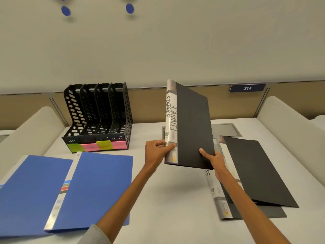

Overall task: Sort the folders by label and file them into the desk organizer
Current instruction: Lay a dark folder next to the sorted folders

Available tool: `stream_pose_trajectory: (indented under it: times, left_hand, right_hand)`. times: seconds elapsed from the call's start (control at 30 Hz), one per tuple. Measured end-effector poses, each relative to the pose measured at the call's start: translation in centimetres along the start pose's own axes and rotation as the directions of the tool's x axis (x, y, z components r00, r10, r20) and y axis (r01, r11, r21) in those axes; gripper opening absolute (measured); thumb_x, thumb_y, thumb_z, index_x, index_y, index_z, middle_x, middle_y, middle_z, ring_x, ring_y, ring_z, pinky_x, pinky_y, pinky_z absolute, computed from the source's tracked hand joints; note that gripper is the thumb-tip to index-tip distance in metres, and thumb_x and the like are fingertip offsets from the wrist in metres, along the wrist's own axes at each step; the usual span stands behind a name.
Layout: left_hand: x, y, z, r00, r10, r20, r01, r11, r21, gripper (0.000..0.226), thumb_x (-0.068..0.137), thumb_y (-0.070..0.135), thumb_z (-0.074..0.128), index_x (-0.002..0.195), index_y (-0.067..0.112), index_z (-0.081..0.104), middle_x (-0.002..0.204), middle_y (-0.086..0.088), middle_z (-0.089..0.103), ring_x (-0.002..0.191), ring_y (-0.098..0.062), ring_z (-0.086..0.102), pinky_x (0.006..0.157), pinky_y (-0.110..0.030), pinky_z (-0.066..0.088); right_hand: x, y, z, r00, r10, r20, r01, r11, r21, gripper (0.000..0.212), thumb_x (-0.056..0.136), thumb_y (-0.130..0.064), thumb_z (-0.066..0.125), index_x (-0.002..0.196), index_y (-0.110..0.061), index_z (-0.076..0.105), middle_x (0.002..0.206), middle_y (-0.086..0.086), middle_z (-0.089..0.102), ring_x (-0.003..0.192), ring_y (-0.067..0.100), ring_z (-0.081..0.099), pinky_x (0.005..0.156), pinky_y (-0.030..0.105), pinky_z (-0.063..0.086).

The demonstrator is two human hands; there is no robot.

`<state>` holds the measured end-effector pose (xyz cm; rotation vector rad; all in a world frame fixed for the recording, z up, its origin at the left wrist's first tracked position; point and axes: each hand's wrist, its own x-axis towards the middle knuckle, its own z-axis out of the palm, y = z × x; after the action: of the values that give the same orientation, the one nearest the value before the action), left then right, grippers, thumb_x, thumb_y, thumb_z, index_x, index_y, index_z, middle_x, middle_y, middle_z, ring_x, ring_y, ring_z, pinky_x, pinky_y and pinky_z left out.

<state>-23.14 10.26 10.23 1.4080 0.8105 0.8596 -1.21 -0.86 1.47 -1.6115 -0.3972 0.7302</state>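
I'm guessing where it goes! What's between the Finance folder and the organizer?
Just bare desk between the organizer and Finance folder, in the head view; the left hand grips its spine.

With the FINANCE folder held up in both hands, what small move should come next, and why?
Probably carry the FINANCE folder left toward the desk organizer: left hand and right hand grip its lower end, it stands upright, and the slots look empty. The sticky labels are too blurred to name a slot.
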Motion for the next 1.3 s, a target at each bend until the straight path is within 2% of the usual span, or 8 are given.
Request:
stream_pose_trajectory:
  times: [0.2, 0.37, 0.53, 0.73, 0.97, 1.1, 1.23, 1.3]
  left_hand:
    - [-2.0, -3.5, -4.9, 0.996, -0.089, 0.017, 0.089, 0.996, -0.02, 0.035, 0.087, 0.009, 0.07, 0.122, 0.011, 0.066, 0.111, -0.003, 0.073, 0.089, -0.017, 0.074, 0.069, -0.026, 0.06]
    - [-4.2, -7.1, -8.2, 0.991, -0.122, -0.058, 0.124, 0.992, 0.036, 0.034, 0.089, 0.006, 0.068, 0.122, 0.009, 0.065, 0.113, -0.004, 0.071, 0.086, -0.01, 0.074, 0.066, -0.021, 0.058]
    - [-6.4, -10.1, -10.7, 0.98, -0.153, -0.131, 0.168, 0.979, 0.112, 0.031, 0.089, 0.008, 0.068, 0.12, 0.009, 0.066, 0.119, -0.006, 0.069, 0.093, -0.019, 0.073, 0.075, -0.03, 0.061]
    - [-8.1, -12.1, -12.0, 0.953, -0.185, -0.241, 0.248, 0.931, 0.268, 0.025, 0.089, 0.012, 0.068, 0.114, 0.007, 0.069, 0.116, -0.007, 0.069, 0.084, -0.016, 0.071, 0.066, -0.02, 0.058]
    - [-9.8, -13.7, -13.7, 0.904, -0.301, -0.305, 0.402, 0.842, 0.36, 0.014, 0.086, 0.013, 0.073, 0.098, 0.006, 0.074, 0.111, -0.009, 0.072, 0.072, -0.008, 0.07, 0.057, -0.017, 0.056]
    - [-10.6, -14.4, -14.4, 0.858, -0.385, -0.339, 0.505, 0.752, 0.423, 0.018, 0.084, 0.019, 0.075, 0.096, 0.006, 0.073, 0.116, -0.008, 0.07, 0.088, -0.029, 0.072, 0.069, -0.031, 0.06]
    - [-11.2, -13.7, -14.7, 0.872, -0.315, -0.374, 0.483, 0.676, 0.557, 0.017, 0.084, 0.024, 0.073, 0.097, 0.015, 0.076, 0.108, -0.005, 0.074, 0.076, -0.019, 0.071, 0.05, -0.017, 0.047]
    - [-11.2, -13.3, -14.5, 0.88, -0.239, -0.411, 0.463, 0.626, 0.627, 0.019, 0.084, 0.022, 0.072, 0.102, 0.016, 0.076, 0.107, -0.004, 0.074, 0.076, -0.016, 0.067, 0.05, -0.016, 0.04]
  right_hand:
    - [-2.2, 2.3, 2.0, 0.997, -0.072, -0.022, 0.069, 0.993, -0.093, 0.07, 0.07, -0.037, 0.085, 0.127, -0.013, 0.052, 0.118, 0.0, 0.064, 0.105, 0.018, 0.062, 0.079, 0.022, 0.052]
    - [-4.3, 5.2, 4.2, 0.996, -0.076, -0.042, 0.058, 0.944, -0.325, 0.083, 0.071, -0.043, 0.084, 0.135, -0.01, 0.043, 0.131, 0.008, 0.055, 0.121, 0.028, 0.054, 0.104, 0.047, 0.047]
    - [-7.0, 7.5, 6.1, 0.995, -0.094, -0.029, 0.073, 0.902, -0.426, 0.082, 0.07, -0.045, 0.083, 0.132, -0.01, 0.043, 0.125, 0.004, 0.055, 0.108, 0.016, 0.052, 0.089, 0.027, 0.041]
    - [-8.3, 9.7, 7.7, 1.0, -0.013, 0.027, 0.024, 0.887, -0.461, 0.08, 0.07, -0.042, 0.085, 0.127, -0.008, 0.04, 0.123, 0.01, 0.057, 0.109, 0.031, 0.058, 0.085, 0.034, 0.048]
    - [-10.4, 11.1, 8.1, 0.999, -0.006, 0.048, 0.031, 0.842, -0.539, 0.077, 0.068, -0.044, 0.086, 0.123, -0.008, 0.044, 0.12, 0.009, 0.061, 0.106, 0.031, 0.06, 0.086, 0.038, 0.052]
    - [-11.7, 11.4, 8.2, 0.997, -0.003, 0.079, 0.055, 0.745, -0.665, 0.076, 0.069, -0.051, 0.082, 0.121, -0.007, 0.048, 0.118, 0.01, 0.059, 0.103, 0.03, 0.06, 0.082, 0.037, 0.051]
    - [-13.0, 11.9, 8.8, 0.987, -0.102, 0.123, 0.157, 0.46, -0.874, 0.088, 0.073, -0.066, 0.07, 0.13, -0.004, 0.043, 0.124, 0.013, 0.046, 0.112, 0.03, 0.047, 0.085, 0.04, 0.049]
    - [-13.3, 12.1, 9.1, 0.982, -0.133, 0.133, 0.176, 0.396, -0.901, 0.096, 0.075, -0.069, 0.064, 0.14, -0.006, 0.034, 0.131, 0.013, 0.041, 0.119, 0.03, 0.042, 0.089, 0.043, 0.048]
